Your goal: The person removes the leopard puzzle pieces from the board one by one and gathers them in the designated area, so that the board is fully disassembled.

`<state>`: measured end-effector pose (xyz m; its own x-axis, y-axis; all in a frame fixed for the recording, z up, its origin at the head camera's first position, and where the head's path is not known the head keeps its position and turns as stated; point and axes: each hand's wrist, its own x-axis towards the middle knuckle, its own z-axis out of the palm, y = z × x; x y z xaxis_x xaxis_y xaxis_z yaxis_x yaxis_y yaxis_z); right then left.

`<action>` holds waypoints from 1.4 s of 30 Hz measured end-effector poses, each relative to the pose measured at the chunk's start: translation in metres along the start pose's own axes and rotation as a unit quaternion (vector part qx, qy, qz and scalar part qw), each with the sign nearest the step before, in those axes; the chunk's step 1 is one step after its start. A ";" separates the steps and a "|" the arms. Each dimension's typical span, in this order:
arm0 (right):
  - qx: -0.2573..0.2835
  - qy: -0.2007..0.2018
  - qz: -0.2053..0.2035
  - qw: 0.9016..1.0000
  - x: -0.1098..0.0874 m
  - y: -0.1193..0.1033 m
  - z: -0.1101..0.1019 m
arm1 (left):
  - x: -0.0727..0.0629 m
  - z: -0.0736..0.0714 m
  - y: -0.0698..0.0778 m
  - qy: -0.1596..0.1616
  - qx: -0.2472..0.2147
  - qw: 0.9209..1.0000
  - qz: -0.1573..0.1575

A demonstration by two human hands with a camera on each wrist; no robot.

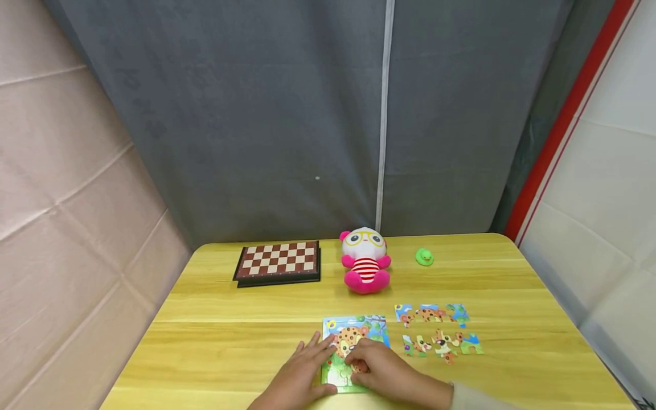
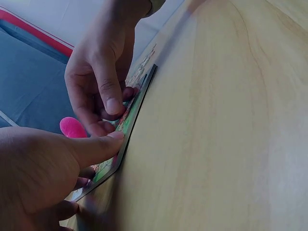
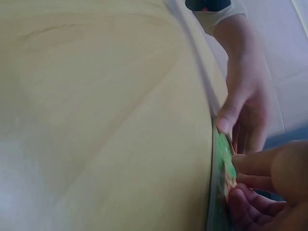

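A jigsaw puzzle board (image 1: 333, 378) with a spotted cartoon animal on a green and blue ground lies near the table's front edge. My left hand (image 1: 302, 370) rests along its left side, fingers extended, the thumb at the near edge. In the left wrist view, that thumb (image 2: 98, 150) presses on the board's rim. Over the board's right part, my right hand (image 1: 381, 367) has curled fingers and appears to pinch a spotted puzzle piece (image 1: 361, 366) at its surface; the fingers partly hide it. The right wrist view shows the right fingertips (image 3: 240, 199) low against the board.
Several loose puzzle pieces (image 1: 443, 341) lie in two rows to the right of the board. Farther back are a folded chessboard (image 1: 279, 262), a pink and white plush toy (image 1: 365, 265) and a green rubber duck (image 1: 424, 257). A grey curtain (image 1: 282, 142) hangs behind the table.
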<state>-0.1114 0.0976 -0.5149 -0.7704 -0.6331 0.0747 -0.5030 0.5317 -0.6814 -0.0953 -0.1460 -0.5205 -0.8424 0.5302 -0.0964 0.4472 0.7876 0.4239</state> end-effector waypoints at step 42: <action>0.009 0.005 0.055 0.998 0.020 -0.022 0.007 | 0.001 0.006 -0.006 0.024 -0.003 1.000 0.012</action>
<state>-0.1135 0.0691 -0.5038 -0.8250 -0.5651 0.0061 -0.4077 0.5875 -0.6990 -0.0967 -0.1481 -0.5283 -0.8453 0.5326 -0.0426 0.4656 0.7732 0.4305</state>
